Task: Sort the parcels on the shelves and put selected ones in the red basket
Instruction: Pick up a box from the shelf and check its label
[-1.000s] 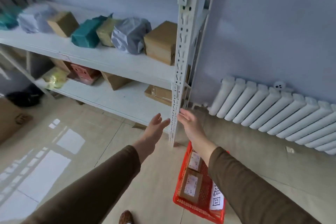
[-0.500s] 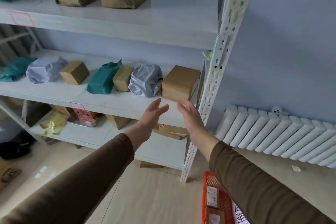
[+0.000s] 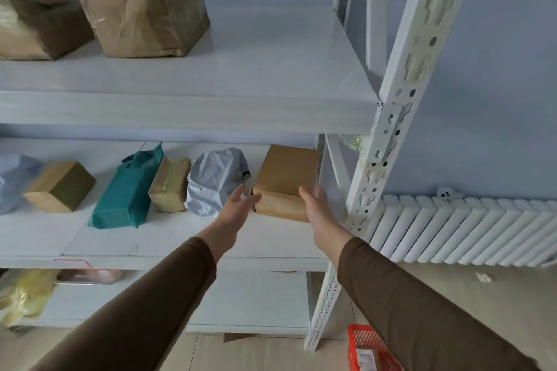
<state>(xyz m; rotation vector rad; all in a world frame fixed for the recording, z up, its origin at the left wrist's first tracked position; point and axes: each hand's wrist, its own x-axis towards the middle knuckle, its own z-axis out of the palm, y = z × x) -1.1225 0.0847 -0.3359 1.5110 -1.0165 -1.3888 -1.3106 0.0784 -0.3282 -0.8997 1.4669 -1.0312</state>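
Status: sorting partly done. The red basket on the floor already holds at least one labelled parcel. The left hand and right hand, both open and empty, flank the brown box on the middle shelf. Several parcels remain shelved.

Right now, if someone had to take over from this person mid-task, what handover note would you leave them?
Left hand: open, empty, by the left front corner of the brown box; contact unclear.
Right hand: open, empty, at the box's right front corner.
The box sits at the right end of the middle shelf, beside a grey bag parcel, with a tan parcel, a green parcel and more further left.
Red basket is on the floor, lower right, holding at least one labelled parcel.
Left: grip the box with both hands, lift it out, carry on sorting.
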